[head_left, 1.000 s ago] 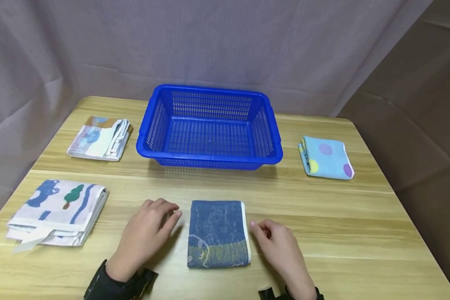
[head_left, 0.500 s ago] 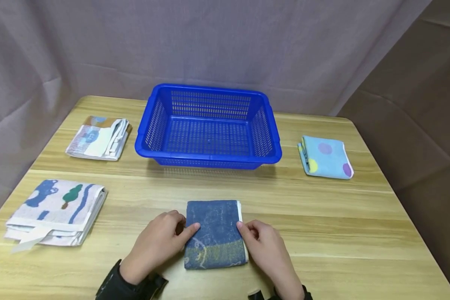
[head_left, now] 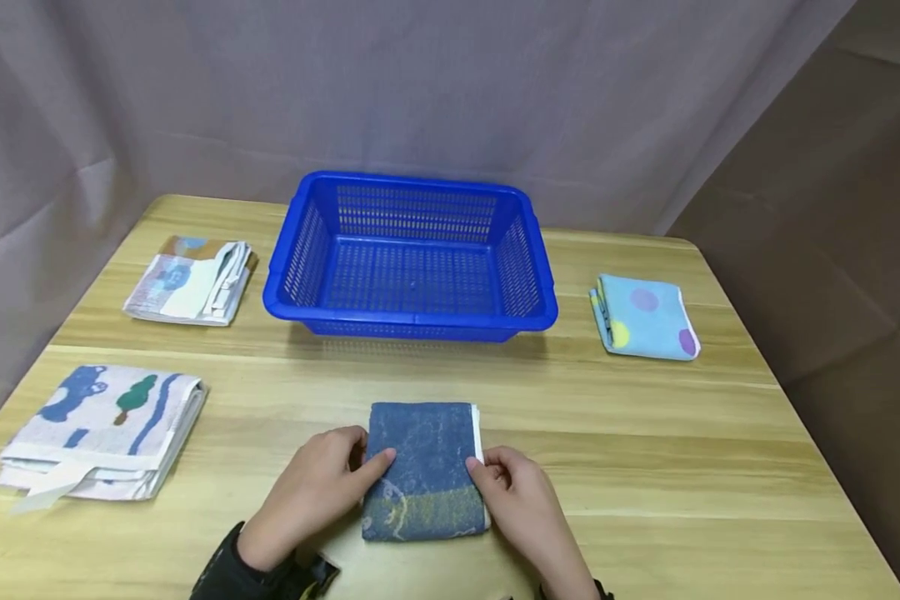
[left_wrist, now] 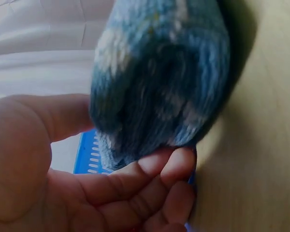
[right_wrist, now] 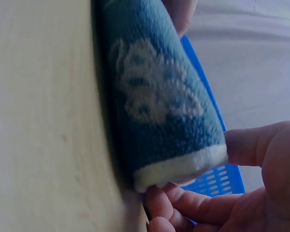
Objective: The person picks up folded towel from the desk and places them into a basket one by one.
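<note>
A folded dark blue towel (head_left: 423,467) with a yellowish band and a white right edge lies at the front middle of the table. My left hand (head_left: 318,479) pinches its left side, thumb on top and fingers at the lower edge. On the opposite side, my right hand (head_left: 521,500) pinches the white-trimmed edge the same way. The left wrist view shows the towel's thick folded layers (left_wrist: 159,92) between thumb and fingers. In the right wrist view, the white hem (right_wrist: 181,166) sits between the thumb and the curled fingers.
Behind the towel stands a blue plastic basket (head_left: 412,318) with nothing in it. Two folded towels lie at the left, one brown and white (head_left: 191,279), one white with a bear pattern (head_left: 105,429). A light blue dotted towel (head_left: 645,317) lies at the right.
Both hands have come in from beside the blue towel and now grip its two sides. The towel has shifted slightly left in the head view.
</note>
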`<state>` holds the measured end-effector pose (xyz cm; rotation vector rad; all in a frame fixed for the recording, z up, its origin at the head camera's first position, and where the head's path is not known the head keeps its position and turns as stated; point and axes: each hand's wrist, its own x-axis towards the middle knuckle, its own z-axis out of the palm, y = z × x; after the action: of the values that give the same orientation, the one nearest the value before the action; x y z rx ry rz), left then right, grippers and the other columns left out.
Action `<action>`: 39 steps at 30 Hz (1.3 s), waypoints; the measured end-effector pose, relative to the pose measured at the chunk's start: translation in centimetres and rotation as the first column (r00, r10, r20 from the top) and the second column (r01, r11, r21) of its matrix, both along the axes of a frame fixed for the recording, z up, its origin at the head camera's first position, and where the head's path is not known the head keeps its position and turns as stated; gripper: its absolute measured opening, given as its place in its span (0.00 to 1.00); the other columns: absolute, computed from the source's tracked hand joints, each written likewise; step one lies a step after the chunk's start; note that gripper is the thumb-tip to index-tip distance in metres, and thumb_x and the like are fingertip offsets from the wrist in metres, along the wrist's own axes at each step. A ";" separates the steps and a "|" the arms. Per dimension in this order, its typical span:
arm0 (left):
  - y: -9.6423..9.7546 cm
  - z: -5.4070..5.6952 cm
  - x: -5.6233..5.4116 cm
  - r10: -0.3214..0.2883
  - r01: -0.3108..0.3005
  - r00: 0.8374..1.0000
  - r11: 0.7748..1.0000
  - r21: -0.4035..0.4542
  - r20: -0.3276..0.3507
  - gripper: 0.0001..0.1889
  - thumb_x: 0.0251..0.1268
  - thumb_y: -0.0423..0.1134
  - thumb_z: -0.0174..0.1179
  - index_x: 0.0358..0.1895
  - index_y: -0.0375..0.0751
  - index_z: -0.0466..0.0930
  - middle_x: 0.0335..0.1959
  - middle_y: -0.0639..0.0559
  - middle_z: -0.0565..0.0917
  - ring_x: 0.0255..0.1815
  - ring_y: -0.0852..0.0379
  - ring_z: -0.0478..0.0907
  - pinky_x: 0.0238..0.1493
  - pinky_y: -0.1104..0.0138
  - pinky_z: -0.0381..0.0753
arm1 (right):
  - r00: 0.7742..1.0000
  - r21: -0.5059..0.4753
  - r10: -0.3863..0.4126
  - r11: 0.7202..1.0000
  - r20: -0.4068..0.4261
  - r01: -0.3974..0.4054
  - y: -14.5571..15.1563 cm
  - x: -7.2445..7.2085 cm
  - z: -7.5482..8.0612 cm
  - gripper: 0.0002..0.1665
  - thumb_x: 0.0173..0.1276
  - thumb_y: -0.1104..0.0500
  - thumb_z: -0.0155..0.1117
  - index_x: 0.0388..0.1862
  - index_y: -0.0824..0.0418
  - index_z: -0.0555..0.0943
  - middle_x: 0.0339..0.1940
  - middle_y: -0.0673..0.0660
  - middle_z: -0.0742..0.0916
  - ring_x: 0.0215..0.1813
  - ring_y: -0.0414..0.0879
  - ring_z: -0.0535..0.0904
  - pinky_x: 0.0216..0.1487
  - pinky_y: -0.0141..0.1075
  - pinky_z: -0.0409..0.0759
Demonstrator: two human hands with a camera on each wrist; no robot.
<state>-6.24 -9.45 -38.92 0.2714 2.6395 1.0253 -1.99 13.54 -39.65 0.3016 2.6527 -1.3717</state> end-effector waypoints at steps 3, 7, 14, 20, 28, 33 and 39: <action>-0.2 0.0 0.1 0.020 -0.021 1.000 0.999 0.034 0.021 0.19 0.68 0.53 0.61 0.23 0.47 0.70 0.15 0.54 0.66 0.17 0.59 0.59 0.25 0.69 0.56 | 0.999 -0.001 0.007 1.000 -0.033 -0.007 -0.6 0.3 -0.2 0.16 0.70 0.51 0.65 0.44 0.64 0.83 0.30 0.51 0.76 0.30 0.39 0.69 0.34 0.30 0.68; -0.1 0.1 -0.1 0.024 -0.024 1.000 0.998 0.060 0.006 0.18 0.69 0.52 0.61 0.25 0.47 0.69 0.15 0.54 0.68 0.17 0.58 0.61 0.24 0.69 0.58 | 0.998 -0.063 -0.021 0.998 -0.057 0.018 -1.3 0.4 -0.2 0.17 0.69 0.54 0.66 0.49 0.64 0.80 0.31 0.52 0.77 0.31 0.40 0.69 0.34 0.29 0.69; 0.1 0.2 -0.3 0.029 -0.032 0.999 0.990 0.134 0.025 0.17 0.70 0.52 0.61 0.30 0.45 0.68 0.18 0.54 0.69 0.18 0.59 0.63 0.24 0.69 0.60 | 0.996 -0.289 -0.061 0.957 -0.062 0.041 -1.5 0.3 0.0 0.21 0.69 0.62 0.64 0.57 0.71 0.75 0.42 0.61 0.84 0.38 0.42 0.77 0.38 0.29 0.77; 0.4 0.0 -0.6 0.047 -0.064 0.997 0.958 0.280 0.065 0.16 0.68 0.49 0.63 0.34 0.43 0.69 0.21 0.54 0.68 0.20 0.61 0.61 0.25 0.71 0.60 | 0.993 -0.404 -0.121 0.909 -0.015 0.105 -1.3 0.0 -0.1 0.19 0.74 0.63 0.57 0.60 0.72 0.73 0.46 0.65 0.85 0.38 0.42 0.81 0.39 0.32 0.81; 0.4 -0.3 -0.8 0.110 -0.139 0.989 0.921 0.363 0.101 0.14 0.67 0.47 0.64 0.40 0.41 0.74 0.27 0.52 0.73 0.26 0.58 0.67 0.30 0.70 0.66 | 0.990 -0.577 -0.136 0.807 0.031 0.129 -1.1 -0.3 -0.6 0.23 0.73 0.63 0.58 0.62 0.74 0.68 0.45 0.62 0.84 0.40 0.41 0.84 0.41 0.34 0.84; 0.3 -0.3 -1.0 0.070 -0.121 0.987 0.913 0.390 0.144 0.15 0.69 0.47 0.63 0.40 0.40 0.70 0.22 0.53 0.67 0.23 0.60 0.63 0.29 0.70 0.62 | 0.987 -0.628 -0.157 0.765 0.032 0.142 -1.0 -0.5 -0.6 0.24 0.71 0.65 0.60 0.60 0.76 0.69 0.52 0.61 0.81 0.47 0.40 0.81 0.48 0.31 0.82; 0.2 -0.3 -1.0 -0.038 -0.058 0.985 0.848 0.527 0.169 0.16 0.73 0.42 0.59 0.40 0.36 0.62 0.19 0.54 0.58 0.20 0.62 0.57 0.29 0.71 0.59 | 0.979 -0.736 -0.194 0.654 0.056 0.171 -0.6 -0.5 -0.5 0.19 0.70 0.67 0.59 0.58 0.70 0.70 0.49 0.53 0.81 0.51 0.41 0.78 0.52 0.30 0.79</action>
<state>-7.19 -9.28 -39.26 0.2681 2.1535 1.6924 -2.53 12.90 -40.17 0.4429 1.8582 -2.3767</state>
